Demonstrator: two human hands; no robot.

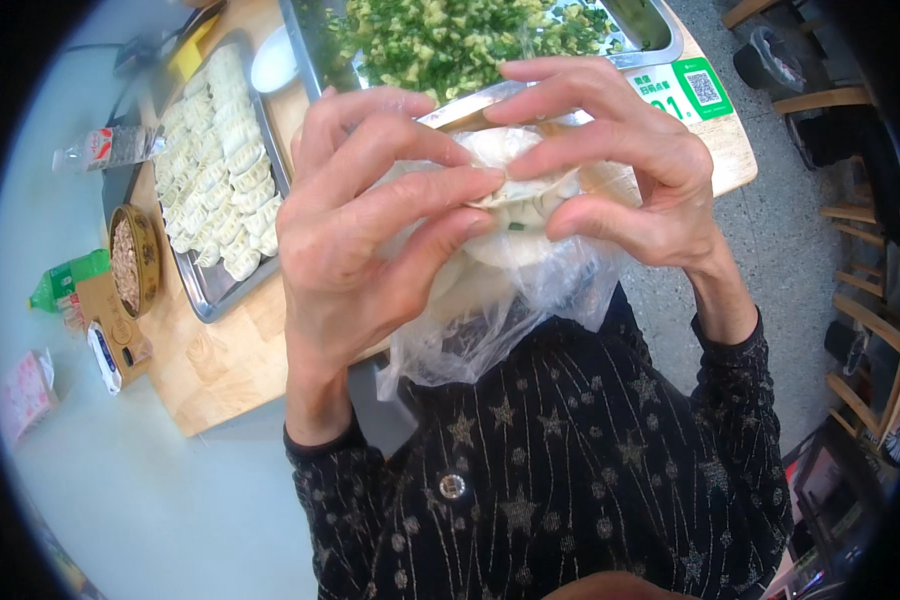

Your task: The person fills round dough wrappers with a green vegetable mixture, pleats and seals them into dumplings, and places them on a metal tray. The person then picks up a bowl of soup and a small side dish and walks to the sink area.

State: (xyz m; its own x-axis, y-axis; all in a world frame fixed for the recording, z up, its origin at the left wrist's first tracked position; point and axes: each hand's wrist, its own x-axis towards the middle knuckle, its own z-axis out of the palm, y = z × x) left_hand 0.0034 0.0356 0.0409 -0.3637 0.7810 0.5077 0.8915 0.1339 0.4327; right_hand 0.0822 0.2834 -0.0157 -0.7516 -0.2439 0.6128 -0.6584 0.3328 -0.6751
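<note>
Between both hands is a pale dough dumpling (529, 196), its edge partly pleated, with a bit of green on its face. My left hand (375, 217) pinches the dumpling's near-left edge between thumb and fingers. My right hand (615, 150) grips its right side, the thumb below and the fingers curled over the top. Under the hands lies a clear plastic bag (487, 330) with pale round wrappers, partly hidden by my fingers. Just beyond my hands, a steel tray (649, 30) holds chopped green and yellow filling (457, 45).
At left, a metal tray (210, 304) carries rows of folded dumplings (221, 165). Beside it are a plastic bottle (109, 148), a round tin (146, 259) of brown pieces and a green bottle (71, 277). A white dish (276, 61) sits between the trays. Wooden chairs (866, 319) stand at right.
</note>
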